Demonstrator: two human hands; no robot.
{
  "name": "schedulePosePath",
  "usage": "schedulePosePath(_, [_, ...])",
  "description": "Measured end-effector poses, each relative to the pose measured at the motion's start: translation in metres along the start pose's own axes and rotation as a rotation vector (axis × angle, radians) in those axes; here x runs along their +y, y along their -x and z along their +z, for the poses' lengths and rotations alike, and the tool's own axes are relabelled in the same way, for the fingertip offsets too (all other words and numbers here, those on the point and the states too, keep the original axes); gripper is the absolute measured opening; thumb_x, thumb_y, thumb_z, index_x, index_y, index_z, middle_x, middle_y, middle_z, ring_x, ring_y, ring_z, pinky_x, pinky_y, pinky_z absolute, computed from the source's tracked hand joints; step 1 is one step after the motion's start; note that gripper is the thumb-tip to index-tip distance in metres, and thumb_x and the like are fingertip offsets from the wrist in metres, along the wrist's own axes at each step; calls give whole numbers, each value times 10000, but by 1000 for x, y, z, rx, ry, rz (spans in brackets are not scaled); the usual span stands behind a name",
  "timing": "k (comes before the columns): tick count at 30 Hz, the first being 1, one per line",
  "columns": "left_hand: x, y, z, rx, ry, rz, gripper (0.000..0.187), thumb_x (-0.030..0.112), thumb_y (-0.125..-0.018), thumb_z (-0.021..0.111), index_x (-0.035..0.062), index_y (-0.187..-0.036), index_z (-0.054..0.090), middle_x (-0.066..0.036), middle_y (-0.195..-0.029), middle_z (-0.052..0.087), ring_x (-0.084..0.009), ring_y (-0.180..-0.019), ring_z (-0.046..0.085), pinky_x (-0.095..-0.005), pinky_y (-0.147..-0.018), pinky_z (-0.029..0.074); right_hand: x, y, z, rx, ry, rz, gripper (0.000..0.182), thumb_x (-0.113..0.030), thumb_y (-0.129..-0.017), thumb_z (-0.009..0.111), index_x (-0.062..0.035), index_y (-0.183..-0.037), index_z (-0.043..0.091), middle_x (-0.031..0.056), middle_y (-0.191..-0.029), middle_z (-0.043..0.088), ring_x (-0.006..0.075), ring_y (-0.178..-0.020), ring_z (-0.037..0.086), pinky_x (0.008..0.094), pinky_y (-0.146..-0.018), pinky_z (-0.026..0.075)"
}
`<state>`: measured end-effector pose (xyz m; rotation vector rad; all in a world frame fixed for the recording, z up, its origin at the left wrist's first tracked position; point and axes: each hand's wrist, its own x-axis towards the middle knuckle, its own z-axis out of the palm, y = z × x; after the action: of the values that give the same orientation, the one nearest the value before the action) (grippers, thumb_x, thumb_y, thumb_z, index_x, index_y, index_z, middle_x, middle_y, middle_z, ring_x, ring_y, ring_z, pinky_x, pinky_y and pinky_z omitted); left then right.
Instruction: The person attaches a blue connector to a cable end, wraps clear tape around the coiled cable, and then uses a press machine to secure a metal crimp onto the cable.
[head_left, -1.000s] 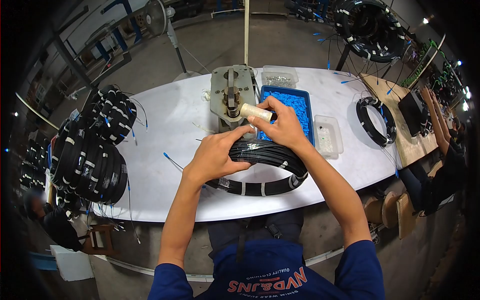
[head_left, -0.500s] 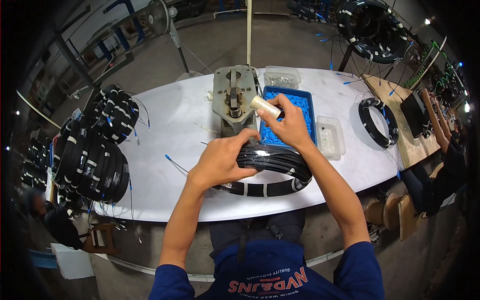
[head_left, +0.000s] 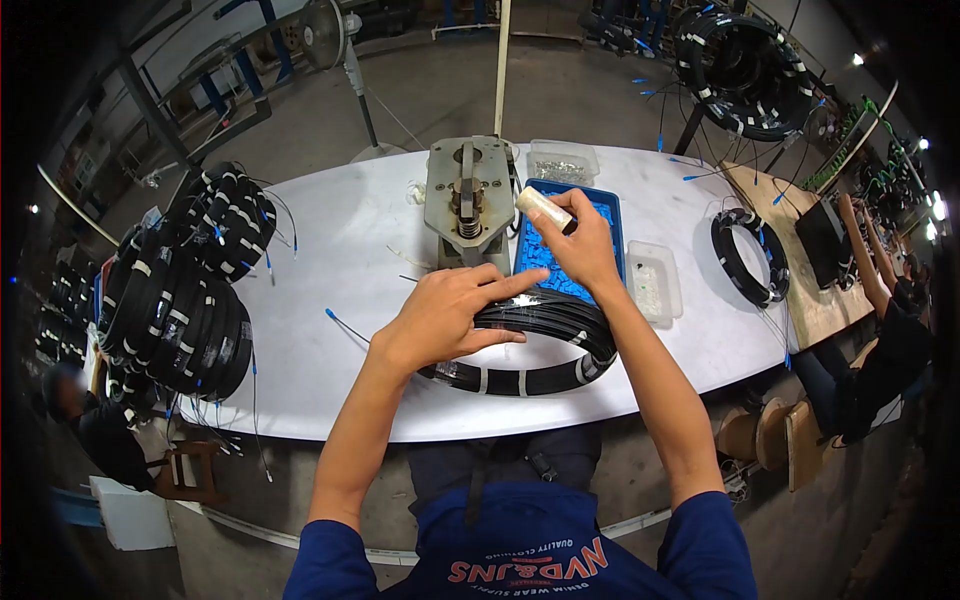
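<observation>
A black cable coil (head_left: 545, 381), bound with short white bands, lies near the front of the white table. My left hand (head_left: 445, 315) grips its near-left part, fingers stretched across the top and thumb on the inner side. Clear film shines on the strands beside these fingers. Held above the far side of the coil, in my right hand (head_left: 575, 245), is a small roll of clear film (head_left: 543, 208), tilted, with the fingers closed round it. Beneath that hand sits a blue tray (head_left: 620, 225) full of small blue connectors. One blue-tipped cable end sticks out left of the coil.
A metal press (head_left: 467, 195) stands behind the coil. Clear plastic boxes (head_left: 655, 285) flank the blue tray. Stacked coils (head_left: 190, 320) crowd the table's left end; another coil (head_left: 750, 257) lies at right. Other people sit at both sides.
My left fingers have stretched further right over the coil's top. My right hand and the film roll have shifted slightly right and up, away from the press.
</observation>
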<state>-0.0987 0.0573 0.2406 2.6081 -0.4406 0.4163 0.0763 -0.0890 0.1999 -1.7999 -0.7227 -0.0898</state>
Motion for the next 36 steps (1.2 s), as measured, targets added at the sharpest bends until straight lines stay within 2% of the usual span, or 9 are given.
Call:
schedulePosePath(9, [0,4,0,44,123,-55,615,405,-692,832,193,-1241,654,-60,-879,668,-260,-794,653,-367,-715,516,3,15,-15,-212,-582,209,325,-211,-910,699,-32,-1150,572,41,-834,610,93,-577,518,241,-517,442])
schedulePosePath(17, [-6,8,-6,41,186,-145,604,373,-674,854,182,-1216,669,-66,-945,694,-252,-825,663,-349,-765,521,33,33,-34,-154,-517,381,296,-356,-959,636,-86,-1052,558,-15,-719,517,45,-542,428,210,-445,308])
schedulePosePath(20, [-12,5,-6,20,165,-202,609,358,-670,854,171,-1219,669,-83,-1031,709,-268,-896,677,-350,-807,527,45,38,-37,-122,-350,351,298,-343,-959,634,-64,-1032,562,25,-718,556,76,-567,479,249,-479,386])
schedulePosePath(23, [-16,1,-5,19,166,-203,617,364,-664,855,153,-1213,669,-91,-1079,708,-273,-925,679,-355,-822,527,77,50,-40,-70,140,69,326,-314,-905,685,-34,-1025,568,125,-766,641,202,-635,605,335,-592,487])
schedulePosePath(26, [-22,0,-1,18,187,-183,651,302,-684,841,147,-1275,616,-108,-1106,699,-287,-957,676,-354,-868,521,116,63,-48,-432,426,122,363,-205,-743,754,-16,-1021,617,225,-890,688,405,-820,660,416,-742,516])
schedulePosePath(30, [-23,2,-9,-24,294,-220,805,230,-686,797,142,-1414,465,-140,-1239,629,-311,-1103,624,-382,-972,483,151,100,-46,-583,73,236,356,-193,-738,736,-29,-1038,638,159,-879,709,341,-857,684,399,-766,527])
schedulePosePath(31, [-26,3,-10,-23,290,-224,805,230,-686,797,142,-1414,465,-140,-1239,629,-311,-1103,624,-382,-972,483,187,114,-40,-499,209,74,377,-165,-751,721,-44,-1097,634,158,-984,705,330,-930,678,400,-816,521])
schedulePosePath(34, [-35,7,-9,21,342,-150,866,213,-676,785,112,-1447,403,-146,-1349,546,-312,-1224,545,-427,-1049,423,178,122,-39,-527,75,305,448,-134,-770,704,-63,-1201,604,190,-1103,668,358,-1021,647,417,-877,500])
schedulePosePath(36, [-39,9,-9,20,447,-160,804,218,-727,733,88,-1448,401,-141,-1412,497,-301,-1285,495,-450,-1091,370,179,128,-40,-407,338,91,500,-108,-791,682,-69,-1276,564,201,-1140,644,349,-1021,636,394,-873,503])
